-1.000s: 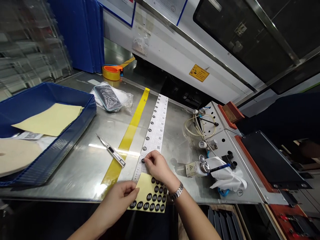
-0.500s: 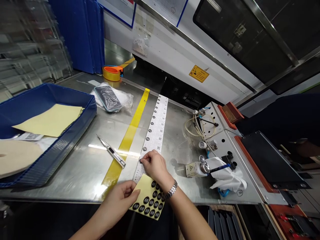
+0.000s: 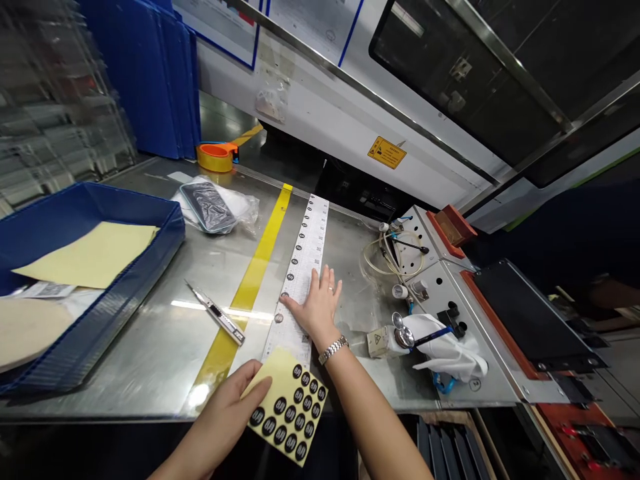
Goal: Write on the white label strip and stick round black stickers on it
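My left hand grips the left edge of a yellow sticker sheet, its thumb on top. Several round black stickers with white characters remain on the sheet, and its upper left part is bare. My right hand, a metal watch on its wrist, lies flat with fingers spread over a long white label strip. Round black stickers run along the strip's left side, with small printed codes on the right. One sticker sits just below my right thumb. The strip's near end goes under the sticker sheet.
A utility knife lies left of the strip, across yellow tape. Further left is a blue bin with yellow sheets. A plastic-wrapped item, tape roll, small bottle and white cloth are around.
My right hand has gone from a pinch at the strip's left edge to lying open, further up the strip. A sticker now shows there. The sheet in my left hand has tilted and shifted slightly.
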`<state>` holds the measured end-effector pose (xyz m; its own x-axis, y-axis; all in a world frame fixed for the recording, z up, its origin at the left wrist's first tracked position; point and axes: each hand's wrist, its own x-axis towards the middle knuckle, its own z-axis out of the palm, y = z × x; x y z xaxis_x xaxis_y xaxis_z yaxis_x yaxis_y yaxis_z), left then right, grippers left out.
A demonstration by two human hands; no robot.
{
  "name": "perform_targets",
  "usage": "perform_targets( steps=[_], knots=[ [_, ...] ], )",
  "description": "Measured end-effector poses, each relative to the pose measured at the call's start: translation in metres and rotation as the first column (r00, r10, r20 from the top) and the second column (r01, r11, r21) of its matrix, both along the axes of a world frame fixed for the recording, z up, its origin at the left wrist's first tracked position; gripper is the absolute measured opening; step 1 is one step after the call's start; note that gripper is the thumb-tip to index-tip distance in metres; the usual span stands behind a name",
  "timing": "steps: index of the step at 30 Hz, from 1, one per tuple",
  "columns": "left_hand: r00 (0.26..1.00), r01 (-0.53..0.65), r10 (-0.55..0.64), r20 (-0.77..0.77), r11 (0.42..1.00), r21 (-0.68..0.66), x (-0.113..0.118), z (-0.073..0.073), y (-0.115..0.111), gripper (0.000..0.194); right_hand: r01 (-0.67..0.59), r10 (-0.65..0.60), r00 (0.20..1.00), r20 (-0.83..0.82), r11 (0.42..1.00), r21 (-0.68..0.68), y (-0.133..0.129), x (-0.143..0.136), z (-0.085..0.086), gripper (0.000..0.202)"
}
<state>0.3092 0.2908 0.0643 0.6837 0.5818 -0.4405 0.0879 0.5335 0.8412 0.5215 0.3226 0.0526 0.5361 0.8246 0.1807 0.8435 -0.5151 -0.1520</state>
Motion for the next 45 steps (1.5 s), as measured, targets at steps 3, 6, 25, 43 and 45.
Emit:
perform_targets(
  steps=[3, 6, 25, 43, 45],
  knots=[
    [0.995, -0.091, 0.091, -0.028, 0.996, -0.016, 0.002, -0.011, 0.002, 0.041, -0.034, 0.034, 0.999, -0.019, 0.999, 0.020, 0.008, 0.004, 0.004, 0.098],
    [0.992, -0.125, 0.124, -0.037, 0.992, -0.017, 0.002, -0.017, 0.003, 0.048, -0.069, 0.078, 0.994, -0.081, 0.991, 0.114, -0.008, -0.002, 0.014, 0.080],
    [0.983, -0.183, 0.184, 0.014, 0.982, -0.055, 0.002, -0.018, -0.003, 0.046, -0.268, 0.462, 0.738, -0.492, 0.870, 0.415, -0.123, -0.067, 0.023, 0.016],
    [0.978, -0.210, 0.209, -0.025, 0.975, -0.077, 0.006, -0.012, -0.001, 0.035, -0.333, 0.479, 0.799, -0.364, 0.856, 0.396, -0.124, -0.071, 0.035, 0.011],
    [0.988, -0.150, 0.150, -0.027, 0.989, 0.004, 0.004, -0.015, -0.003, 0.029, -0.223, 0.397, 0.796, -0.456, 0.894, 0.389, -0.115, -0.060, 0.044, 0.012]
  ],
)
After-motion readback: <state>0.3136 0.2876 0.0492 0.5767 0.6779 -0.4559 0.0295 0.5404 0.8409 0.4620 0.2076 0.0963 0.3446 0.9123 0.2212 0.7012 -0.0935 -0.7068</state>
